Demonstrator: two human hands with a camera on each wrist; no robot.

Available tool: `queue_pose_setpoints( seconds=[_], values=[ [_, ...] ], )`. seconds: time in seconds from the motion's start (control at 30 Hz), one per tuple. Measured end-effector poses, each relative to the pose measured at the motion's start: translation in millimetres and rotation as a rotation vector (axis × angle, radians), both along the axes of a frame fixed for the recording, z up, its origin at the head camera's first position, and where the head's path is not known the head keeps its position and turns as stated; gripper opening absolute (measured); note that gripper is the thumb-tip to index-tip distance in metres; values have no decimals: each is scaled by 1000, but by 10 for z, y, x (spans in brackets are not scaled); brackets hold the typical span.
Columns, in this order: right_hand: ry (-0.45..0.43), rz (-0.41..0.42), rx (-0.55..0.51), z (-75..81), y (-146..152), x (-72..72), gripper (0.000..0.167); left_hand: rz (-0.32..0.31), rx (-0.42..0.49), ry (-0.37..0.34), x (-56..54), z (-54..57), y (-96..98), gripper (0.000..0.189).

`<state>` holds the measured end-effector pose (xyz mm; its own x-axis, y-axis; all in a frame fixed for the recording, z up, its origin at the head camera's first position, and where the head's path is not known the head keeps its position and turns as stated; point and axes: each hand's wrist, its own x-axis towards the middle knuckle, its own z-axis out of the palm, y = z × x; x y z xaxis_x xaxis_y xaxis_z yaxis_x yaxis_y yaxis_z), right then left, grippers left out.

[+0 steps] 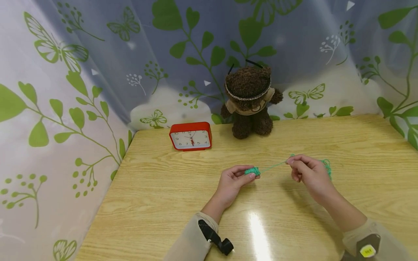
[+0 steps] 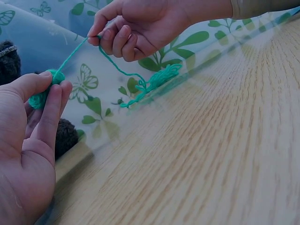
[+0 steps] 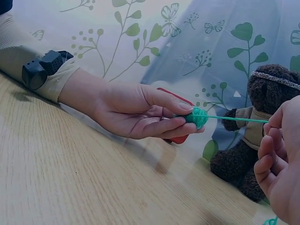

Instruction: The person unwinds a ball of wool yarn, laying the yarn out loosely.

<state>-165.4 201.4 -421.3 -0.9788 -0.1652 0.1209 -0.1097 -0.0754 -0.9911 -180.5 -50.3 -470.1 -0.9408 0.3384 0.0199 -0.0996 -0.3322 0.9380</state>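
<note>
A small wound ball of green yarn (image 1: pixel 252 171) is held between the thumb and fingers of my left hand (image 1: pixel 232 183). From it a strand of yarn (image 1: pixel 273 166) runs taut to my right hand (image 1: pixel 310 175), which pinches it between thumb and index finger. Beyond the right hand the strand hangs slack toward a loose heap of green yarn (image 2: pixel 164 77), seen in the left wrist view. In the head view the right hand partly hides that heap. Both hands are above the wooden table (image 1: pixel 156 203).
A red alarm clock (image 1: pixel 191 136) stands at the table's back left. Right of it, a brown plush toy (image 1: pixel 249 101) with a headband sits against the patterned curtain (image 1: pixel 202 47). The curtain also hangs along the left side.
</note>
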Motion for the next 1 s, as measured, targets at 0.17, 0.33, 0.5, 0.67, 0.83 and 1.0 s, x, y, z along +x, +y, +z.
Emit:
queue_pose_setpoints(
  seconds=[0.17,0.33,0.5,0.67,0.83,1.0],
  values=[
    [-6,-9,-27,3,10,-4,19,5,2,-4,3,8,1,34],
    [-15,-15,-45,11,26,-8,19,6,10,2,7,8,0,34],
    [-19,-24,-49,16,53,-17,19,2,14,-1,6,13,4,35],
    [-7,-51,-78,18,75,-31,21,6,16,-4,5,19,6,34],
    [-9,-90,-99,31,87,-36,23,8,7,-9,7,23,6,34],
    [-5,-115,-112,44,99,-36,23,2,5,-6,1,10,6,35]
  ],
)
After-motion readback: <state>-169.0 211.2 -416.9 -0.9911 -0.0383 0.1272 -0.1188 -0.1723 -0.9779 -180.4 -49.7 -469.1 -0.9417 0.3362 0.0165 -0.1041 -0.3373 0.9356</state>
